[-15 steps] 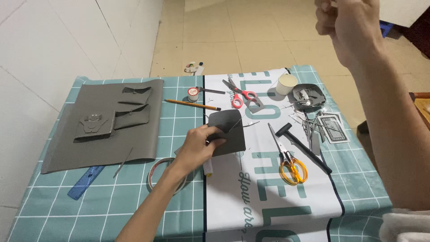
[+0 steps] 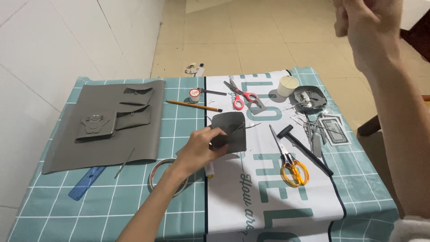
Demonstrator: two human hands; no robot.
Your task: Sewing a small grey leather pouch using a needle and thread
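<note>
The fingers (image 2: 214, 132) of the left hand (image 2: 197, 150) were closed on the left edge of a dark grey leather piece (image 2: 230, 132), which lay near the middle of the surface (image 2: 53, 215), partly on the white banner cloth (image 2: 251, 197). The right hand (image 2: 369, 27) was raised high at the far right, well above the surface, with its fingers curled together; I could not tell if it held something thin. Just near the left hand, a ring of tape (image 2: 156, 172) lay under the forearm. To the right of the leather piece lay yellow-handled scissors (image 2: 289, 161) and, beside them, a black hammer (image 2: 302, 148). Farther away, red-handled scissors (image 2: 242, 96) rested on the banner, with a pencil (image 2: 193, 105) and a small thread spool (image 2: 194, 94) to their left. A white cup (image 2: 287, 86) and a round dark tray (image 2: 310, 98) with small metal tools stood at the far right. On the left side, a large grey leather sheet (image 2: 67, 148) carried several cut pocket pieces (image 2: 134, 116), and a blue ruler (image 2: 86, 183) lay near its near edge.
</note>
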